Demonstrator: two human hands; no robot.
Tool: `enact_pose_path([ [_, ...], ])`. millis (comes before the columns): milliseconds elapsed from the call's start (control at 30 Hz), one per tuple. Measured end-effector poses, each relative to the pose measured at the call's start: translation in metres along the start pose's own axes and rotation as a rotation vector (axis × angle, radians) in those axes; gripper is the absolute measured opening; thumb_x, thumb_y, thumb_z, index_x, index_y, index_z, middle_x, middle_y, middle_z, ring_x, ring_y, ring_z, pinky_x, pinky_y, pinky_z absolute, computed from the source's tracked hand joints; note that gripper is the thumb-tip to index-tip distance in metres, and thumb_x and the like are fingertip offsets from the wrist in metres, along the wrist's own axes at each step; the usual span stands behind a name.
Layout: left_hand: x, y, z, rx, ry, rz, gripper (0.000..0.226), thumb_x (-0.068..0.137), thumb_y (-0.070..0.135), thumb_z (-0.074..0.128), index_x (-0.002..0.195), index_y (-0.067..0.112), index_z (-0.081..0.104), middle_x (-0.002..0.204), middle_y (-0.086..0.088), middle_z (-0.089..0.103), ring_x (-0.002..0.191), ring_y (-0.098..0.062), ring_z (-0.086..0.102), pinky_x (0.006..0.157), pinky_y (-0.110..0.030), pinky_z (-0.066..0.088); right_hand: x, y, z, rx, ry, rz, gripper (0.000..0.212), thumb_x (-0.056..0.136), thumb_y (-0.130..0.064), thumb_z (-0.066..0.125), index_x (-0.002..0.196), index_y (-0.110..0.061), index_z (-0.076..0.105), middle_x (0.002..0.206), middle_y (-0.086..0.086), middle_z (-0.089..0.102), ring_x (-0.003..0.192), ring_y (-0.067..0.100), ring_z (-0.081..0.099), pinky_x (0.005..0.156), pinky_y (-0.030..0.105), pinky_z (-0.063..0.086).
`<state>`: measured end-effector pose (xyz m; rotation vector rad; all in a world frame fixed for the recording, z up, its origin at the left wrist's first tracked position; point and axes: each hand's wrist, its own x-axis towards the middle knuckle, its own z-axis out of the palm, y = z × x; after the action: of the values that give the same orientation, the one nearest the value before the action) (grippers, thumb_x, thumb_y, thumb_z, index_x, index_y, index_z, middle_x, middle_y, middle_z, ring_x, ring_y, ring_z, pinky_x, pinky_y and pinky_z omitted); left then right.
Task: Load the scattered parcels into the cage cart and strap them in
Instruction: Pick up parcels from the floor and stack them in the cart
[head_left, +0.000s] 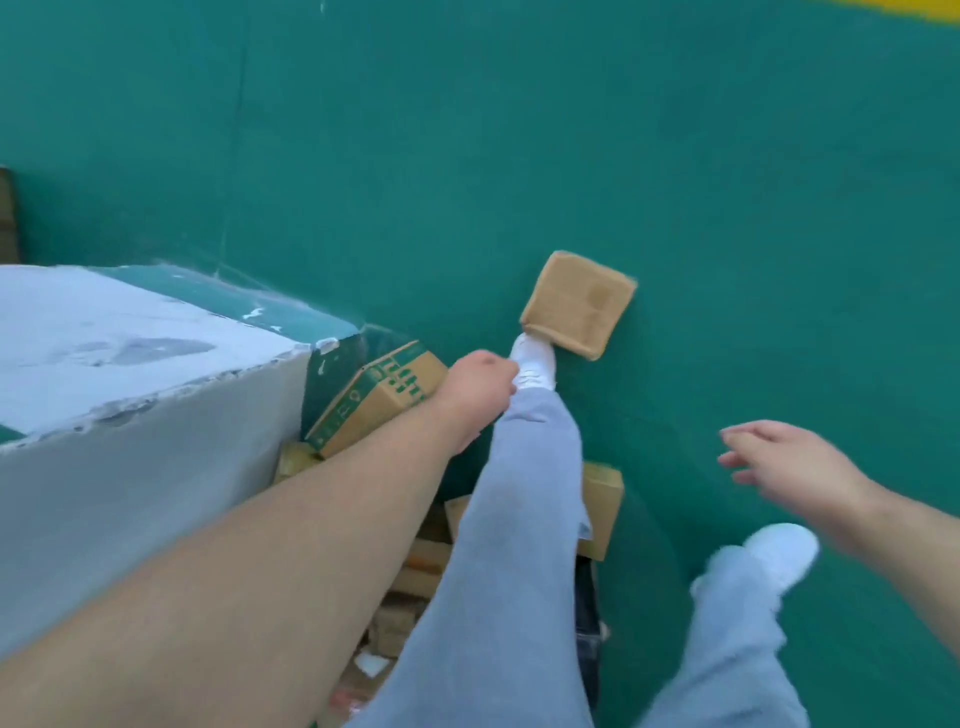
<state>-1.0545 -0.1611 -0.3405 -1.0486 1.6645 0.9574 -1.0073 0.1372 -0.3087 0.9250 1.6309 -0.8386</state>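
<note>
A brown parcel (577, 305) lies on the green painted floor (727, 182), touching a white shoe (532, 361). Printed cartons (376, 395) pile against a chipped white block (130, 364). Right grip (779, 462) spread, empty; left grip (480, 384) turned away, its fingers hidden, so its state cannot be told.

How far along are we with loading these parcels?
Done: nothing I can confirm; no cage cart or strap clearly shows. In hand: no parcel; the right hand is open, the left hand curled, and a white shoe touches the brown parcel on the green floor. Left: that parcel, the cartons heaped beside the white block, then strapping.
</note>
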Motion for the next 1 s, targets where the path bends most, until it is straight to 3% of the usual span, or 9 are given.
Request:
enact_pose_path([
  [167, 0.172, -0.011, 0.008, 0.263, -0.035, 0.008, 0.018, 0.097, 0.01, 0.044, 0.094, 0.02, 0.058, 0.097, -0.004, 0.057, 0.087, -0.021, 0.049, 0.076, -0.032, 0.046, 0.161, -0.036, 0.096, 0.078, -0.045, 0.039, 0.024, 0.104, -0.021, 0.047, 0.121, -0.017, 0.063, 0.118, 0.011, 0.071, 0.097, 0.026, 0.066, 0.098, 0.04, 0.048],
  [267, 0.256, -0.023, 0.031, 0.324, -0.066, -0.03, 0.047, 0.101, 0.009, 0.043, 0.146, 0.02, 0.047, 0.132, -0.01, 0.058, 0.088, -0.015, 0.056, 0.072, -0.025, 0.046, 0.247, -0.039, 0.14, 0.1, -0.058, 0.093, 0.03, 0.102, -0.015, 0.044, 0.127, -0.009, 0.06, 0.13, 0.024, 0.063, 0.123, 0.043, 0.059, 0.11, 0.056, 0.045],
  [367, 0.318, -0.036, 0.05, 0.376, -0.086, -0.048, 0.066, 0.102, 0.009, 0.042, 0.162, 0.026, 0.022, 0.16, -0.005, 0.037, 0.135, -0.027, 0.049, 0.111, -0.04, 0.044, 0.317, -0.034, 0.174, 0.179, -0.054, 0.136, 0.041, 0.101, -0.011, 0.047, 0.142, -0.008, 0.047, 0.132, 0.019, 0.056, 0.127, 0.035, 0.056, 0.111, 0.052, 0.045],
  [467, 0.348, -0.041, 0.062, 0.371, -0.166, -0.055, 0.072, 0.099, 0.004, 0.041, 0.164, 0.025, 0.016, 0.167, 0.0, 0.023, 0.151, -0.028, 0.028, 0.122, -0.045, 0.031, 0.36, -0.027, 0.19, 0.38, 0.007, 0.17, 0.046, 0.096, -0.008, 0.053, 0.142, -0.012, 0.049, 0.153, 0.006, 0.044, 0.137, 0.026, 0.046, 0.105, 0.041, 0.048],
  [633, 0.346, -0.043, 0.068, 0.339, -0.277, -0.034, 0.069, 0.086, -0.003, 0.048, 0.149, 0.026, 0.045, 0.14, 0.0, 0.051, 0.134, -0.023, 0.042, 0.109, -0.04, 0.04, 0.373, -0.021, 0.205, 0.582, -0.091, 0.195, 0.043, 0.088, -0.019, 0.062, 0.13, -0.028, 0.058, 0.142, -0.013, 0.047, 0.134, 0.018, 0.042, 0.105, 0.043, 0.044],
  [733, 0.304, -0.03, 0.064, 0.254, -0.209, 0.043, 0.052, 0.088, -0.001, 0.052, 0.135, 0.02, 0.045, 0.112, 0.005, 0.054, 0.099, -0.008, 0.048, 0.071, -0.024, 0.036, 0.343, -0.022, 0.194, 0.553, -0.028, 0.114, 0.056, 0.088, -0.037, 0.064, 0.141, -0.022, 0.053, 0.148, -0.003, 0.048, 0.135, 0.022, 0.045, 0.109, 0.046, 0.042],
  [800, 0.27, -0.018, 0.061, 0.163, -0.185, 0.117, 0.046, 0.085, -0.002, 0.052, 0.126, 0.019, 0.045, 0.113, 0.002, 0.057, 0.095, -0.004, 0.049, 0.069, -0.025, 0.035, 0.306, -0.022, 0.179, 0.56, -0.037, 0.069, 0.069, 0.084, -0.055, 0.063, 0.144, -0.023, 0.05, 0.149, 0.004, 0.049, 0.135, 0.03, 0.048, 0.107, 0.05, 0.043],
  [867, 0.217, -0.002, 0.057, 0.132, -0.197, 0.184, 0.043, 0.086, -0.002, 0.052, 0.122, 0.019, 0.044, 0.113, 0.0, 0.059, 0.093, -0.008, 0.052, 0.069, -0.027, 0.038, 0.251, -0.018, 0.153, 0.683, -0.104, 0.122, 0.062, 0.08, -0.069, 0.059, 0.131, -0.035, 0.056, 0.139, 0.002, 0.056, 0.128, 0.03, 0.054, 0.101, 0.053, 0.044],
  [1000, 0.094, 0.027, 0.065, 0.13, -0.272, 0.234, 0.037, 0.087, 0.011, 0.056, 0.119, 0.027, 0.047, 0.108, -0.002, 0.06, 0.092, -0.018, 0.056, 0.073, -0.031, 0.042, 0.126, 0.009, 0.079, 0.992, -0.211, 0.183, 0.034, 0.094, -0.056, 0.058, 0.117, -0.031, 0.059, 0.127, 0.013, 0.061, 0.111, 0.033, 0.067, 0.093, 0.05, 0.055],
])
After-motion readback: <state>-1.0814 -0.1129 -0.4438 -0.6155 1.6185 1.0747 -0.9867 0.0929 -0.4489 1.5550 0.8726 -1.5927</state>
